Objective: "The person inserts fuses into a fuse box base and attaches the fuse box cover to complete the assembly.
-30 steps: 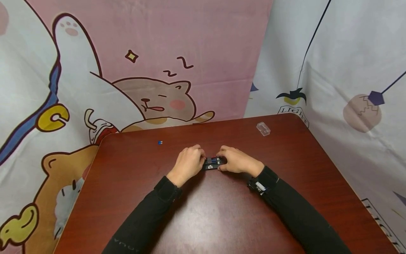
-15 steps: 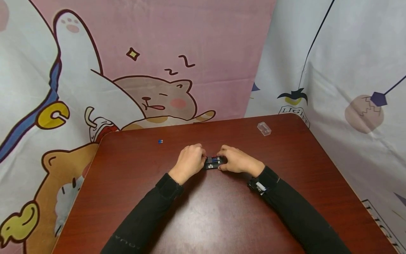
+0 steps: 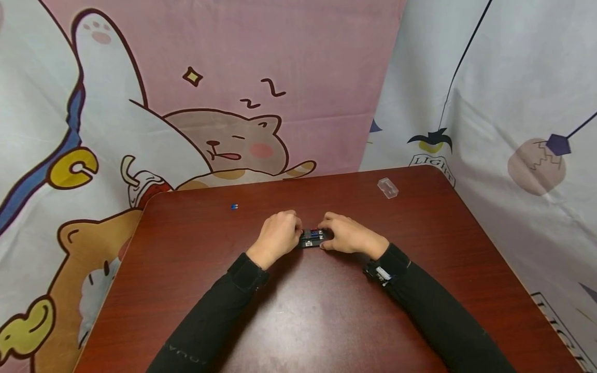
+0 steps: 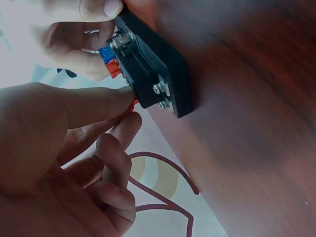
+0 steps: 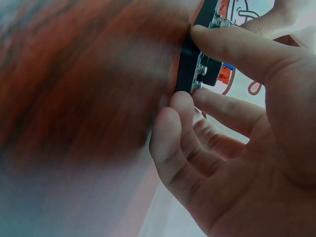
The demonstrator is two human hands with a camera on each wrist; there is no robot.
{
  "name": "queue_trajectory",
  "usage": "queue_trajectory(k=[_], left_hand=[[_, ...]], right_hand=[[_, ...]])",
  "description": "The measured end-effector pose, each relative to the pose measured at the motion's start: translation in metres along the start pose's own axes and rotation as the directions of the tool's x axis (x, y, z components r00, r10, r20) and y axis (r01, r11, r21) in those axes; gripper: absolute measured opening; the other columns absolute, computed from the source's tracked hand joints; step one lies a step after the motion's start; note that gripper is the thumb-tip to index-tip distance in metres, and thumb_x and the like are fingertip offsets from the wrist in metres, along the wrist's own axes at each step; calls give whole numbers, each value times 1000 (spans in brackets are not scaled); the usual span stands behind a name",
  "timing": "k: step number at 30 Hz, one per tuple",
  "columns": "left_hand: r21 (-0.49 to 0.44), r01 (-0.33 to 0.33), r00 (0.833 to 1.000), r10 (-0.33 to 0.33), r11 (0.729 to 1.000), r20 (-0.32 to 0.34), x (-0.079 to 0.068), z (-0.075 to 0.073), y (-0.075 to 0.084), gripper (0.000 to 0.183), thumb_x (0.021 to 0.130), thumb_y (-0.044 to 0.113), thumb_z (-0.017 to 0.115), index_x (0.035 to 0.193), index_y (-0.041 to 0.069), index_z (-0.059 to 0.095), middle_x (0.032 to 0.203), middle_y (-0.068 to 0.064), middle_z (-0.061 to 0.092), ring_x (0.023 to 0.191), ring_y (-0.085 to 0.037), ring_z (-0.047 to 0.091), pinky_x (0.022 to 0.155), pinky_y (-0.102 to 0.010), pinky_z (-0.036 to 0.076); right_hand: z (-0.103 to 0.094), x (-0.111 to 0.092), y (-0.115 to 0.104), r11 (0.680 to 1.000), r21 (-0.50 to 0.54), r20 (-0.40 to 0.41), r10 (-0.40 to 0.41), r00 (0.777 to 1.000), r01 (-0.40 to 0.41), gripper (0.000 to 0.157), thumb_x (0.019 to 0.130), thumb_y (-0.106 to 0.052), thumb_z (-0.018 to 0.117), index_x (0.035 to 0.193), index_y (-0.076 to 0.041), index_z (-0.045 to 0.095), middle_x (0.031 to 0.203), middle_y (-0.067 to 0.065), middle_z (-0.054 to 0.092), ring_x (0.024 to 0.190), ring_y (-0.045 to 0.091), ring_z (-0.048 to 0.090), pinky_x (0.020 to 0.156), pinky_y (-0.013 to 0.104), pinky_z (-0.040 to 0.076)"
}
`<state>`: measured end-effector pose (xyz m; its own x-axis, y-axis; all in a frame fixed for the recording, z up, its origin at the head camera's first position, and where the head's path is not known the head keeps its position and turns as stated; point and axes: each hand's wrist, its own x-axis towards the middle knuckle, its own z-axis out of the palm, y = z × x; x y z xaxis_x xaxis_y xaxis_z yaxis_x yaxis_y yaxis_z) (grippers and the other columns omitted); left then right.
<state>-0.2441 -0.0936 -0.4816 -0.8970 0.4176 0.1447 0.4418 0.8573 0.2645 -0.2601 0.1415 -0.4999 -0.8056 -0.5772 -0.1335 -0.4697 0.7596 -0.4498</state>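
A black fuse block [image 3: 310,239] with metal screw terminals lies on the brown table, between both hands. Blue [image 4: 105,54] and red [image 4: 113,68] blade fuses stand in it. My left hand [image 3: 278,238] is at the block's left end, its thumb and forefinger pinching a red blade fuse [image 4: 136,102] that is mostly hidden by the fingertips. At the opposite end my right hand [image 3: 347,235] grips the fuse block, thumb on the near side and fingers around the far side and end.
A small blue fuse [image 3: 235,206] lies on the table [image 3: 298,321] behind and left of the hands. Toward the back right corner rests a clear plastic cover [image 3: 387,188]. Printed cloth [image 3: 326,77] hangs behind the table's back edge.
The view has shifted very slightly with the head. Both hands and the fuse block stay in nearly the same place, with no visible change of grip.
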Motion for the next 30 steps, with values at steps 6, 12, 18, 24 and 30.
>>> queue_trajectory(k=[6, 12, 18, 24, 30], left_hand=[[-19, 11, 1000, -11, 1000, 0, -1, -1, -1, 6, 98, 15, 83, 93, 14, 86, 91, -1, 73, 77, -15, 65, 74, -40, 61], [-15, -3, 1000, 3, 1000, -18, -3, -1, -3, 6, 99, 17, 83, 95, 14, 86, 91, -1, 74, 77, -18, 68, 72, -42, 62], [-8, -18, 999, 18, 1000, -27, -5, 0, -6, 7, 101, 20, 83, 99, 17, 88, 93, 0, 76, 81, -18, 71, 75, -42, 63], [-19, -16, 1000, 16, 1000, -4, -9, -2, -14, 13, 103, 26, 81, 111, 17, 87, 101, 0, 77, 90, -19, 75, 82, -44, 64], [-8, 53, 998, -53, 999, -38, -12, -9, -38, 21, 106, 28, 77, 116, 13, 86, 110, -6, 82, 98, -27, 79, 84, -48, 66]], right_hand=[[0, 0, -1, 1000, -6, 0, 4, 1000, -4, 52, 97, -34, 86, 142, -12, 73, 125, 2, 65, 99, 18, 61, 90, 40, 53], [0, 0, -1, 1000, -1, 1, 21, 1000, -21, 50, 97, -34, 86, 141, -13, 74, 124, 1, 66, 98, 18, 60, 89, 39, 52], [0, -1, -2, 1000, 13, 4, 22, 1000, -22, 51, 97, -34, 87, 141, -12, 74, 123, 1, 66, 97, 18, 59, 88, 38, 51], [0, -1, -1, 1000, 2, 5, 19, 1000, -19, 52, 98, -35, 86, 143, -12, 73, 124, 2, 65, 99, 18, 60, 89, 40, 52], [0, -2, -1, 1000, 7, 12, 27, 1000, -27, 53, 99, -35, 85, 145, -12, 72, 129, 3, 66, 104, 19, 61, 96, 44, 55]])
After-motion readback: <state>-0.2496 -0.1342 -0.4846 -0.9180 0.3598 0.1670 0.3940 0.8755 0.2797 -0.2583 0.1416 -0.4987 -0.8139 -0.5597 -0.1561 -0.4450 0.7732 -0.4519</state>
